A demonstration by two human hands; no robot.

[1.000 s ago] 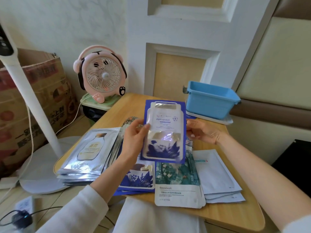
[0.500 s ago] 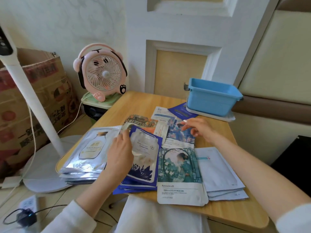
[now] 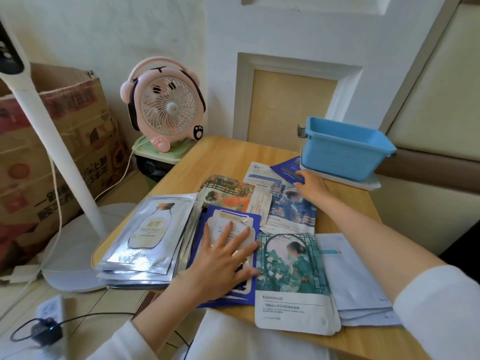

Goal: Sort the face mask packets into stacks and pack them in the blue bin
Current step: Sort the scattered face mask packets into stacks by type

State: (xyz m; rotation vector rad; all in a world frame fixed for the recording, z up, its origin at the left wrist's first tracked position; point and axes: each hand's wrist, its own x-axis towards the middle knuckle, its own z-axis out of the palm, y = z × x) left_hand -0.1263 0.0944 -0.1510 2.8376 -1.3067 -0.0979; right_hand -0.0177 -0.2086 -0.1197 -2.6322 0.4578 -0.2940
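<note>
Face mask packets lie in stacks on the wooden table point(image 3: 228, 157). My left hand point(image 3: 223, 258) presses flat, fingers spread, on the dark blue packet stack point(image 3: 231, 219). A silver packet stack point(image 3: 148, 235) lies to its left, a teal packet stack point(image 3: 291, 279) to its right, and a white packet stack point(image 3: 355, 281) at the far right. My right hand point(image 3: 311, 187) reaches to a dark blue packet point(image 3: 287, 168) at the foot of the blue bin point(image 3: 342, 149); its fingertips touch the packet. Loose packets, an orange one point(image 3: 228, 190) among them, lie in the middle.
The blue bin stands on a white lid point(image 3: 363, 181) at the table's far right corner. A pink fan point(image 3: 163, 105) sits left of the table, with a cardboard box point(image 3: 52, 141) and a white floor-fan pole point(image 3: 49, 136) further left. A charger and cable point(image 3: 44, 333) lie on the floor.
My left hand laid the dark blue packet down on its stack and now presses it flat. My right hand moved away from that packet towards the bin, onto another dark blue packet.
</note>
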